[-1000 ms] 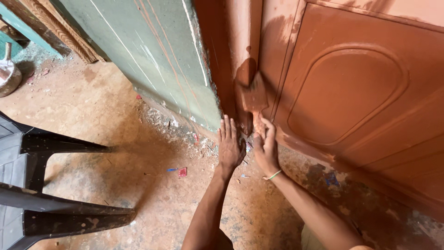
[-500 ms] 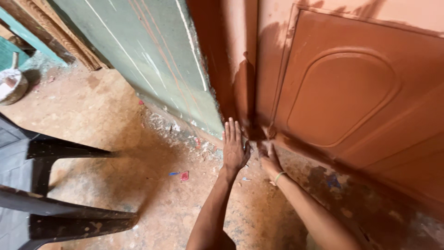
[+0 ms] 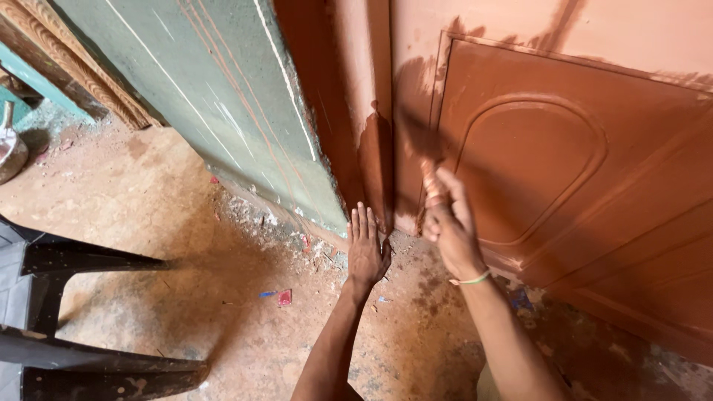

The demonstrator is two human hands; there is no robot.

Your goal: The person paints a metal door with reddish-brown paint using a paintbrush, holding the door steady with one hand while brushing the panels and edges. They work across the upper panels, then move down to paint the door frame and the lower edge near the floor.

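At the far left edge, a dull silver metal vessel [image 3: 10,152] sits on the dusty reddish-brown floor [image 3: 148,223], partly cut off by the frame. Below it, the dark plastic legs of a chair [image 3: 82,312] stretch across the lower left corner. Behind them, a carved wooden frame piece [image 3: 82,67] leans beside the grey-green plastered wall [image 3: 208,96], which bears thin scratched lines. Small scraps of red and blue litter [image 3: 278,297] lie on the floor near the base of that wall, among crumbled rubble.

The left hand [image 3: 367,249] is spread flat, fingers straight and together, pressed on the floor right at the foot of the reddish-brown painted door post [image 3: 356,111]; it holds nothing. Just beside it, the right hand [image 3: 449,226] is closed in a fist around the handle of a paint brush [image 3: 427,160], whose head is blurred and coated in the same reddish-brown colour. The brush is raised against the lower edge of the door frame, at the seam between the post and the reddish-brown panelled door [image 3: 564,171] with its arched raised moulding. A thin pale band [image 3: 471,280] circles the right wrist. Dark stains mark the floor below the door at the right.
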